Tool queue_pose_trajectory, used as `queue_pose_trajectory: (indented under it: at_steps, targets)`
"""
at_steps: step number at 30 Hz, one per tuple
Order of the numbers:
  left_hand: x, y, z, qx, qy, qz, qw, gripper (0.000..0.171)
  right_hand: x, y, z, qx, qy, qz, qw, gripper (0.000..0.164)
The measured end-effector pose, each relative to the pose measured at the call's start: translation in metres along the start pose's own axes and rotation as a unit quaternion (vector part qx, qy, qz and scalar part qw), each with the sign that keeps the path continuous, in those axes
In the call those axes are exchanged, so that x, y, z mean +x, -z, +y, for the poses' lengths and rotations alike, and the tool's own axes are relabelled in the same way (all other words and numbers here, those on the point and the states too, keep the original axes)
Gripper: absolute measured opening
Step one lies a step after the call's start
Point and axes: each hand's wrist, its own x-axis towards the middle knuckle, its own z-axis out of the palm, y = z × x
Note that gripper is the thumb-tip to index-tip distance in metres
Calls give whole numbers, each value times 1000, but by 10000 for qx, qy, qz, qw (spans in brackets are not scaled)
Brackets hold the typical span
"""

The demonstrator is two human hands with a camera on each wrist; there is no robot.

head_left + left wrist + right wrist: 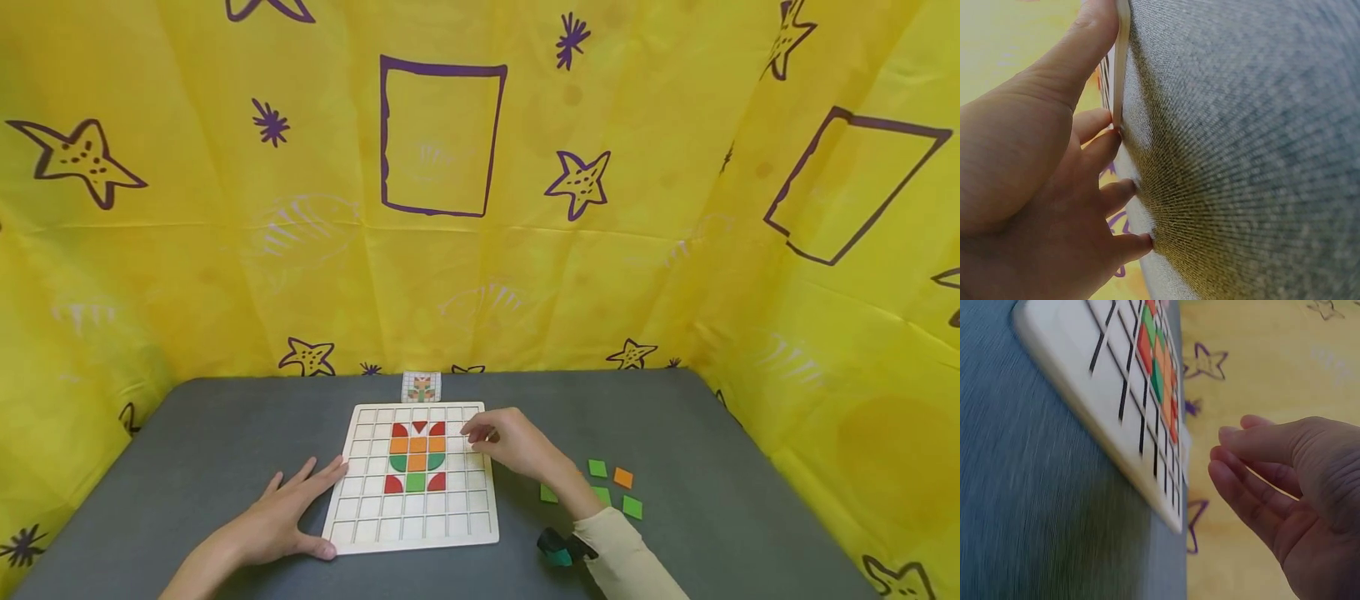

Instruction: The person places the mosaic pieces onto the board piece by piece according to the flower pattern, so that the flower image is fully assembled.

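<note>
A white gridded board (372,506) lies on the table, with red, orange and green tiles set in its middle squares as a flower-like pattern. My left hand (281,510) rests at the board's left side, fingers spread, thumb and fingertips against its edge. In the left wrist view the left thumb (1088,47) lies along the board's rim. My right hand (513,440) hovers over the board's right side, fingers loosely bent. Nothing shows between the right thumb and fingers (1229,478) in the right wrist view. A small pattern card (422,387) lies behind the board.
Right of the board lie several loose green tiles (632,507) and an orange tile (623,477), partly behind the right forearm. A dark band with a green part (557,550) is by the right sleeve. Yellow printed cloth (450,275) hangs around the grey table (247,433).
</note>
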Motion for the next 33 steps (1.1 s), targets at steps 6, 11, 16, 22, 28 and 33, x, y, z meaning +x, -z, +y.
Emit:
queue_pose_trajectory:
  at_steps: [6,11,16,22,28,33]
  targets:
    - [0,0,-1,-1,-52,28,10000,111,-18,16,21,-84,44,298,9995,19]
    - [1,0,-1,9,87,-25,10000,112,-37,30,40,-102,-27,415,9991,19]
    - [2,0,-1,36,150,-55,9999,112,-58,43,61,-164,-374,381,9984,20]
    - [0,1,1,37,80,-23,10000,112,-85,60,82,-230,-584,340,9974,21]
    - [-1,1,1,33,-61,44,10000,111,-104,72,95,-275,-746,242,9965,21]
    - [-2,1,-1,60,-145,102,9998,111,-111,76,100,-321,-719,182,9967,21]
